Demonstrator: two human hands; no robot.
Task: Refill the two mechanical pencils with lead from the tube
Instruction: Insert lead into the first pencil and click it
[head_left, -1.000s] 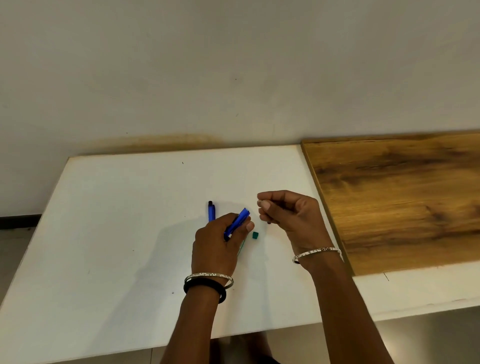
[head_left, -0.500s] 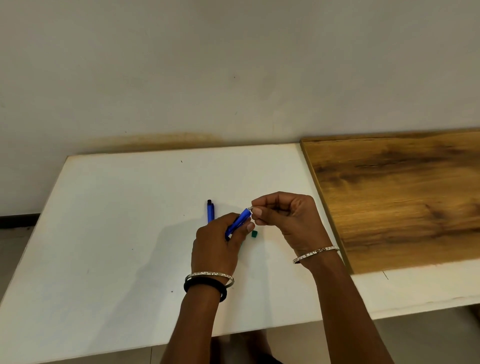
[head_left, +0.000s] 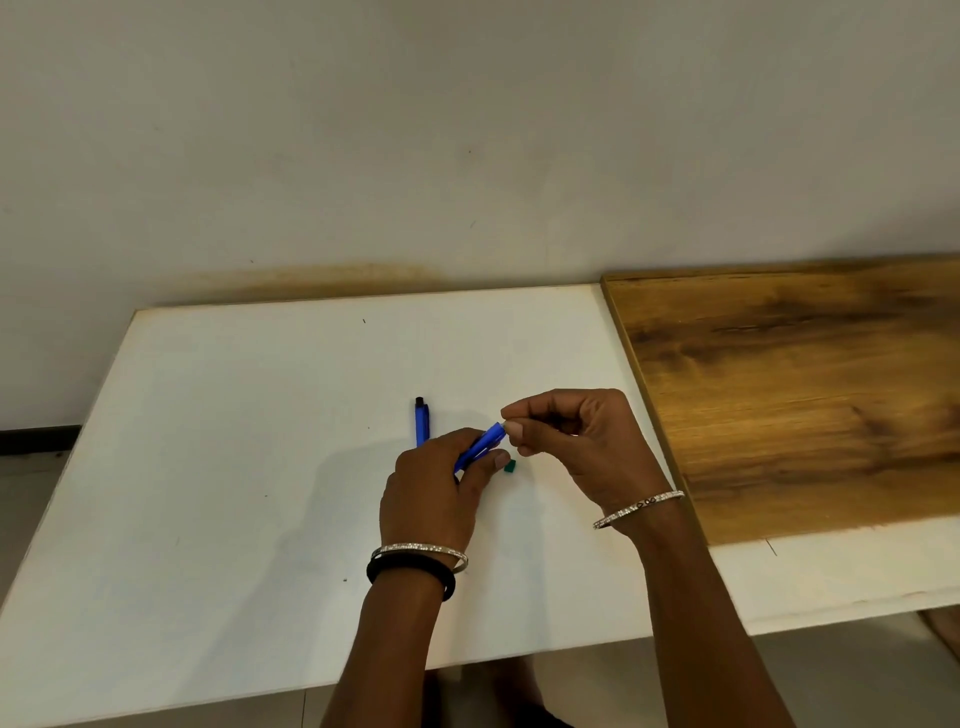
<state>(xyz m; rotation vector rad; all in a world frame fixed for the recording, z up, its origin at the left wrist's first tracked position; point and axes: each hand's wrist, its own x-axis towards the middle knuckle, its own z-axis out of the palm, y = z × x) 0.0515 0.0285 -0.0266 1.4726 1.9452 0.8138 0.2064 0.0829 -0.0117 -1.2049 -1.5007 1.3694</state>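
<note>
The left grip (head_left: 431, 488) is clenched around the barrel of the first pencil (head_left: 483, 446) and holds it just above the bench (head_left: 234, 467). The pencil's long axis is tilted, with the open upper end pointing up and to the right. The right grip (head_left: 576, 447) is directly at that end, with thumb and forefinger pinched on the pencil's tip. Whether a lead sits between the fingertips is too small to tell. The coming move probably runs along the barrel's axis, from the right grip down into the barrel, so the left grip must keep the tilt fixed. The second pencil (head_left: 422, 421) lies flat on the bench just behind the left grip, pointing away from the person. A small green piece (head_left: 510, 466) lies between the two grips; the lead tube itself cannot be identified. A wooden board (head_left: 805, 395) adjoins the bench on the right, and a plain wall (head_left: 467, 130) stands behind.
</note>
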